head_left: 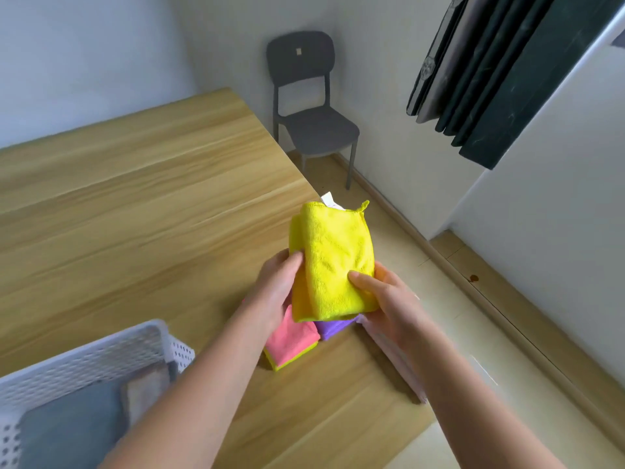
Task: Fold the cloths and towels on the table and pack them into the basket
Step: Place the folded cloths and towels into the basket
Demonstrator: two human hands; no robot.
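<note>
Basket (pixel 88 353) lies at eight o'clock from the folded yellow cloth (pixel 333 258), which I see gripped by left hand (pixel 275 286) and right hand (pixel 385 299), long axis twelve-to-six, above the table (pixel 135 214); left is nearer.

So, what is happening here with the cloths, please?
A person is holding a folded yellow cloth above the wooden table, with the left hand and the right hand gripping its two sides. Under it, a pink cloth and a purple cloth lie folded on the table. The white basket at the near left already holds a grey towel. The yellow cloth is not yet packed.
</note>
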